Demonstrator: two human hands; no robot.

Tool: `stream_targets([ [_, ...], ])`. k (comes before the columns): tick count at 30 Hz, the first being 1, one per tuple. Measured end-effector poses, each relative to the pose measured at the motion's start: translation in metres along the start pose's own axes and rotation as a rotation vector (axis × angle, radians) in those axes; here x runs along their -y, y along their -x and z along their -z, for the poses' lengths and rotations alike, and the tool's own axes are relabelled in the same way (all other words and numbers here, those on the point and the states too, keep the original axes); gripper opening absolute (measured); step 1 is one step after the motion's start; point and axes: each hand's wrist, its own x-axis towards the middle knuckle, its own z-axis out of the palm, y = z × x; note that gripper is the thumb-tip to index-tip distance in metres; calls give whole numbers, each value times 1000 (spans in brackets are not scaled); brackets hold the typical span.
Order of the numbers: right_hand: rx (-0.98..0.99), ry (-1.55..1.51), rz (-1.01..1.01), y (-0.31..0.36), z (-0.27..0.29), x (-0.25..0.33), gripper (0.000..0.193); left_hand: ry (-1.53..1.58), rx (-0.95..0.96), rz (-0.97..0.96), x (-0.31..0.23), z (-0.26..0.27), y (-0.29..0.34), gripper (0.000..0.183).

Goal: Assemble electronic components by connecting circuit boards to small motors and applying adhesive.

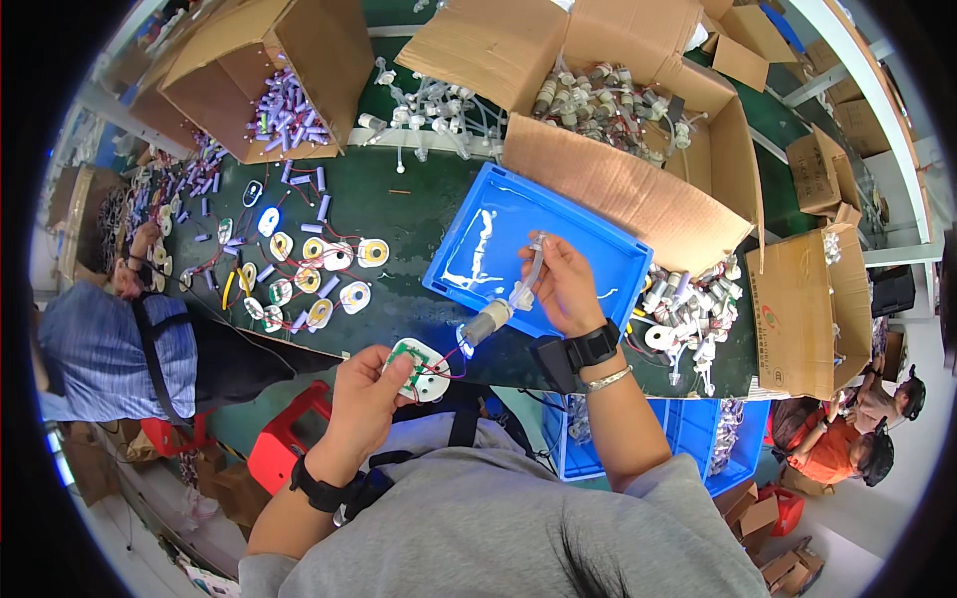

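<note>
At the lower centre, the left hand is closed on a white oval disc, thumb on top and the other fingers mostly hidden beneath. The green circuit side faces up, perhaps so that the wire joints stay in sight. Thin red and dark wires run from it towards a grey cylinder at mid-frame, beside a bluish-white glow. The two pieces are held near each other — likely to spare those wires any pull.

Just above, the right hand has its fingers nearly shut, pinching a clear tube that seems joined to the cylinder. Behind it sits a blue tray with wet-looking streaks; held over its near edge, the tube would probably drip into it.

Left of centre, wired discs lie spread apart, presumably against tangling. Farther off, an open carton at the upper right holds similar cylinders, and a tipped carton at the upper left — mouth towards the bench — spills purple cells.
</note>
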Motion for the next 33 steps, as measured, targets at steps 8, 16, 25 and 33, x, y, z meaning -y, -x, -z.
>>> stream_targets([
  [8, -3, 126, 35, -1, -1, -3, 24, -126, -18, 0, 4, 3, 4, 16],
  [16, -42, 127, 53, 4, -2, -4, 26, -170, -3, 10, 9, 7, 6, 17],
  [25, -14, 141, 47, 8, 0, 0, 26, -41, -5, 13, 5, 4, 7, 17],
  [33, -18, 185, 53, 13, -2, 7, 26, -57, 21, -6, 4, 2, 7, 18],
])
